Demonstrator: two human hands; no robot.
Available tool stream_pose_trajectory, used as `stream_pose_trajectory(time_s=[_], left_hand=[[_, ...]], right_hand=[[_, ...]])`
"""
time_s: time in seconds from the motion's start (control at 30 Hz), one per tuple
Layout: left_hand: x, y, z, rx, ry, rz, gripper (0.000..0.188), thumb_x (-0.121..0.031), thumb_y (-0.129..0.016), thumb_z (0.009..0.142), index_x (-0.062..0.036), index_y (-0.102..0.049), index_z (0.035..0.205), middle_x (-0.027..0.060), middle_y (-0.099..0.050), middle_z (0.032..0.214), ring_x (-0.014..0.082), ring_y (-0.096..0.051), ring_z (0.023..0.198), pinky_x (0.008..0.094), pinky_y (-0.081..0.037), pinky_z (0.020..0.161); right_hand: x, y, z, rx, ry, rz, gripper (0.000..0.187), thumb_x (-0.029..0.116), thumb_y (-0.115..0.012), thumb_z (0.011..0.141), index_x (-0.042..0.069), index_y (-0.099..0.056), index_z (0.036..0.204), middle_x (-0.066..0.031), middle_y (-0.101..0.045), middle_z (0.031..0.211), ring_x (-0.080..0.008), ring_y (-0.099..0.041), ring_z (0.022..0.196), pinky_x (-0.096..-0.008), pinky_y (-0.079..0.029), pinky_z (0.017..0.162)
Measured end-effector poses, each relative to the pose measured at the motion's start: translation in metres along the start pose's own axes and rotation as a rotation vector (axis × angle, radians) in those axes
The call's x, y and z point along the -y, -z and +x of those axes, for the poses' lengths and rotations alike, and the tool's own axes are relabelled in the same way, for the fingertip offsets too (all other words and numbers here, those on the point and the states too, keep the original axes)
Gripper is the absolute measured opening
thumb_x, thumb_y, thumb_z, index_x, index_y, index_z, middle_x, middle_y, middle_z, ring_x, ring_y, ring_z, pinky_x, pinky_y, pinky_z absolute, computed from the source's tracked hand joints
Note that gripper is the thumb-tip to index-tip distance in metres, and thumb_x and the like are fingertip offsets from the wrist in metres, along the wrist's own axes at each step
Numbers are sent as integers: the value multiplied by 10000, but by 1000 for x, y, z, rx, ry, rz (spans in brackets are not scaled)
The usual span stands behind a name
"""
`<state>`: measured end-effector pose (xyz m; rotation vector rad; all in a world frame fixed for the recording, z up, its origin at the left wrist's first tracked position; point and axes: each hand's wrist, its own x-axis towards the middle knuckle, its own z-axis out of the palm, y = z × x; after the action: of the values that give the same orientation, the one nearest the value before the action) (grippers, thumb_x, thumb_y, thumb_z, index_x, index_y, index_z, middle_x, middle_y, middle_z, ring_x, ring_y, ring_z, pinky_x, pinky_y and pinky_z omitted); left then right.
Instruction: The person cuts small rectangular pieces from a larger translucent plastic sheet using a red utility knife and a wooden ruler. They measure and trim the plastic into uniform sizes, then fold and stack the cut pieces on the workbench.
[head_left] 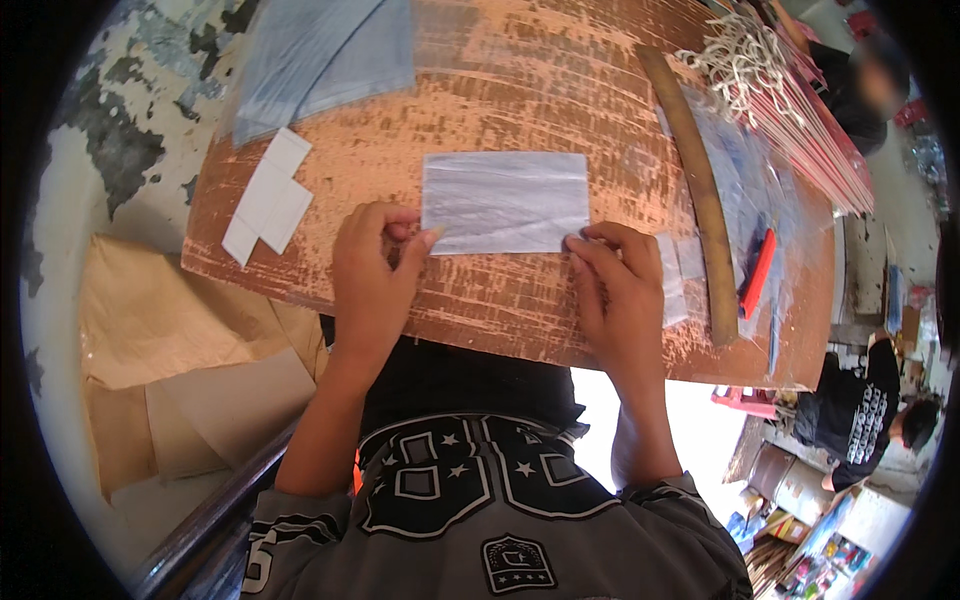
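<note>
Left hand point(372, 255) and right hand point(622, 268) each pinch a near corner of the grey sheet point(505, 203) between them. Sheet appears light, limp, easily creased; hold by edges.

Rect sheet point(505, 203) pale grey-lilac w/ faint horiz streaks; tbl top point(500, 110) orange-brn, dk streaky patches; card pc point(268, 195) wht; plastic film point(330, 60) blue-grey; strip point(697, 190) brn; slim tool point(760, 275) red; cords point(742, 65) wht; shirt point(620, 550) grey, blk panels, wht stars.
</note>
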<state>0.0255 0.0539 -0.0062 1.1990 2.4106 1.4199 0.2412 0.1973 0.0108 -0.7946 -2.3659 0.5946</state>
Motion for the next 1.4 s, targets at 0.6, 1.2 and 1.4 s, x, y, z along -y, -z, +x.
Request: stream_pose_trajectory(time_s=[0.6, 1.2, 1.4], left_hand=[[-1, -5, -4, 26, 174, -130, 159, -58, -800, 943, 4, -711, 1059, 10, -584, 896, 89, -488, 767, 251, -445, 708], [1, -3, -5, 64, 198, -178, 154, -58, -778, 974, 1, -722, 1104, -18, -611, 895, 60, -482, 780, 223, -434, 728], [1, -2, -4, 69, 213, -161, 160, -86, -775, 987, 2, -720, 1108, -13, -638, 898, 61, -524, 806, 222, -451, 755]], right_hand=[[-14, -5, 2, -115, -183, 63, 217, 117, -755, 967, 29, -761, 1165, -125, -606, 1193, -296, -553, 1133, -387, -481, 954], [-23, -5, 1, -125, -145, 120, 231, -25, -652, 984, 43, -770, 1170, -113, -608, 1160, -266, -571, 1057, -335, -502, 772], [-28, -4, 1, -166, -112, 168, 262, -76, -640, 915, 37, -766, 1115, -140, -640, 1121, -347, -580, 1048, -447, -466, 914]])
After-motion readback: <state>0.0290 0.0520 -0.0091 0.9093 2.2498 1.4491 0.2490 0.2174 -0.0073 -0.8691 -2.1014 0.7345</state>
